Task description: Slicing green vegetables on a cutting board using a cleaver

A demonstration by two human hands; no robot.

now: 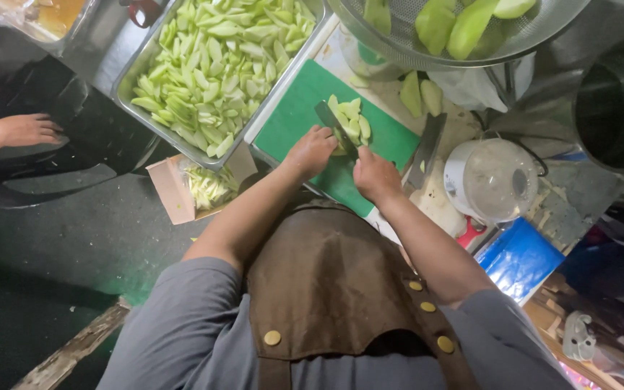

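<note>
A cluttered desk (pixel 464 123) stands above a dark floor (pixel 74 245). Far left, another person's hand (pixel 23 130) rests apart. A steel tray (pixel 128 79) of green mango slices (pixel 218 58) adjoins the green cutting board (pixel 297 115). The left hand (pixel 312 150) closes its grip around a knife (pixel 335 126); the right hand (pixel 373 173) steadies the cut mango pieces (pixel 352 123) on the board. Right: a clear-lidded white container (pixel 491 180).

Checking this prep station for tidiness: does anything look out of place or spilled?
A second knife lies loose, half off the green cutting board, beside the right hand. Two fruit pieces sit off the board on the counter. Nothing looks spilled.
</note>
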